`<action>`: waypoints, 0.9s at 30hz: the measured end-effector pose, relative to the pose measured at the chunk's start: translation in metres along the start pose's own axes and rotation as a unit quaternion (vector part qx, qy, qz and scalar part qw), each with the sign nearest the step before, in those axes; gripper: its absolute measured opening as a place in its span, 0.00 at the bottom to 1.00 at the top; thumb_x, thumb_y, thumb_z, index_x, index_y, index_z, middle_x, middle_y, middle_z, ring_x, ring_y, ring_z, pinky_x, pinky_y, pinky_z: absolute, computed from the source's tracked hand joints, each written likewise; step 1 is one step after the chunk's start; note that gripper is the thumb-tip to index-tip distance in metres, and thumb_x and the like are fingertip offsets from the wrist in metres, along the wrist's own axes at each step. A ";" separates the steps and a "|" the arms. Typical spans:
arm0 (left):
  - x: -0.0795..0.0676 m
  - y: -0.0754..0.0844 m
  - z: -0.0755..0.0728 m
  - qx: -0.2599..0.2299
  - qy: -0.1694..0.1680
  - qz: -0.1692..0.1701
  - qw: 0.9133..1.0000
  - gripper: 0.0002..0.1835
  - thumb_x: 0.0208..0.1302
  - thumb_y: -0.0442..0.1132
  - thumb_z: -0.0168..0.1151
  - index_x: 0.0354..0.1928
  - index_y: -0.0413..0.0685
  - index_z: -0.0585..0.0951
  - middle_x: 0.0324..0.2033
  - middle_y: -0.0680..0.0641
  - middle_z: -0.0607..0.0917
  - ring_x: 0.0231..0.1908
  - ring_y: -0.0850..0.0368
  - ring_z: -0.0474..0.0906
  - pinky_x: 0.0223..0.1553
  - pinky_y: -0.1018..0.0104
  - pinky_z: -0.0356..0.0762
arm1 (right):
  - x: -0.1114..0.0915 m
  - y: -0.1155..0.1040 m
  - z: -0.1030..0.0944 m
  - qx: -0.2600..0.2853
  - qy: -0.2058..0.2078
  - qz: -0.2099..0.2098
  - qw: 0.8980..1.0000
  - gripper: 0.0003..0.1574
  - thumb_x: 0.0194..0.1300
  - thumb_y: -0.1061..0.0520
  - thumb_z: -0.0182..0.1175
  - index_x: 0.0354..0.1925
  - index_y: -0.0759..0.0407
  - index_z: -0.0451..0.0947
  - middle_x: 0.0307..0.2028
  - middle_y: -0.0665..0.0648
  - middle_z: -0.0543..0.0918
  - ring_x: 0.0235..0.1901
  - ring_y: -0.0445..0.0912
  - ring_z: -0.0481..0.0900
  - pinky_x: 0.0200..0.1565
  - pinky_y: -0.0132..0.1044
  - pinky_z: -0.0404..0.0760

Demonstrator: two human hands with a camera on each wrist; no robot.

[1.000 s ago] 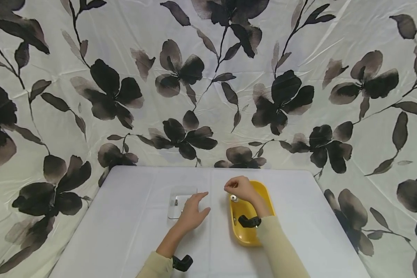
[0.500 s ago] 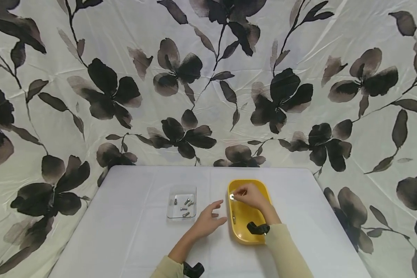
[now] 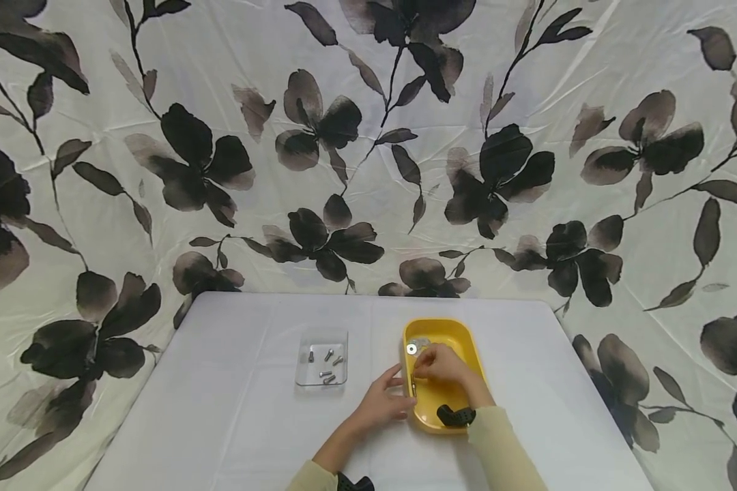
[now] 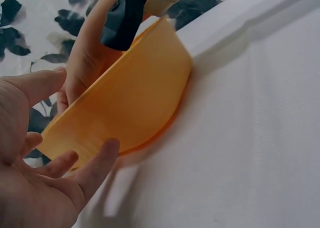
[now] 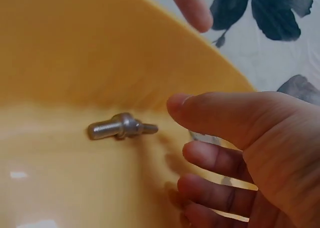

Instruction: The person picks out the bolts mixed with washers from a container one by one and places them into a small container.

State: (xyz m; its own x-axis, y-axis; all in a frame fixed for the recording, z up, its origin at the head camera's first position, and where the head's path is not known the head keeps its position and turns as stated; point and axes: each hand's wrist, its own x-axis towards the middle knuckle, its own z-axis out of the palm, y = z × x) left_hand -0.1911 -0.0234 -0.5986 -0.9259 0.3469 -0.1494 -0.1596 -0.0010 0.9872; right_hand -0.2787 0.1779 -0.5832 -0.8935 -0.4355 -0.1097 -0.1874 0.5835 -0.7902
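My right hand (image 3: 442, 365) is inside the yellow tray (image 3: 445, 426), its thumb and fingers spread apart. In the right wrist view, the metal bolts (image 5: 117, 126) lie on the tray floor just beyond my thumb tip, apart from it. They seem to be two lying end over end. My left hand (image 3: 381, 402) is at the tray's left side with its fingers extended. One fingertip (image 4: 111, 147) is at the outer wall in the left wrist view; whether it touches cannot be told. Round washers (image 3: 411, 348) lie at the tray's far left end, beyond my right hand.
Left of the tray, a clear plastic box (image 3: 322, 383) holds several small bolts (image 3: 329, 354). Both containers stand on a white-covered table (image 3: 233, 395). A floral cloth (image 3: 368, 150) hangs behind the table's far edge. A black wrist camera (image 3: 456, 416) is strapped to my right wrist.
My left hand has moved right, from over the clear box to the tray's side. My right hand has gone down into the tray, past the washers, and nearer to the bolts.
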 end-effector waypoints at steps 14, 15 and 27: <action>0.000 -0.012 0.009 -0.034 0.016 -0.001 0.999 0.47 0.53 0.30 0.73 0.74 0.48 0.59 0.54 0.38 0.73 0.43 0.51 0.81 0.38 0.59 0.85 | -0.002 0.005 0.010 -0.016 -0.039 0.022 0.999 0.04 0.56 0.58 0.71 0.27 0.53 0.85 0.24 0.47 0.82 0.30 0.45 0.76 0.37 0.36 0.76; 0.001 -0.013 0.010 -0.034 0.021 0.001 0.999 0.47 0.53 0.29 0.72 0.74 0.48 0.60 0.53 0.38 0.73 0.42 0.50 0.81 0.38 0.59 0.85 | -0.002 0.005 0.011 -0.018 -0.040 0.025 0.999 0.04 0.56 0.59 0.71 0.27 0.53 0.85 0.24 0.47 0.82 0.30 0.45 0.76 0.37 0.36 0.76; -0.003 -0.005 0.013 -0.045 0.039 -0.018 0.998 0.46 0.53 0.27 0.71 0.74 0.49 0.60 0.52 0.39 0.73 0.42 0.52 0.80 0.38 0.59 0.85 | 0.003 0.001 0.012 -0.054 -0.017 0.008 0.998 0.06 0.55 0.60 0.72 0.25 0.54 0.84 0.23 0.46 0.80 0.29 0.44 0.75 0.33 0.34 0.76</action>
State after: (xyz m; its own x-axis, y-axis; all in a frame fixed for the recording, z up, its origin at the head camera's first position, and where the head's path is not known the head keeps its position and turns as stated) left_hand -0.1834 -0.0121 -0.6029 -0.9422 0.2740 -0.1927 -0.2207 -0.0753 0.9724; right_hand -0.2768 0.1690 -0.5918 -0.8829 -0.4472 -0.1428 -0.2185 0.6607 -0.7182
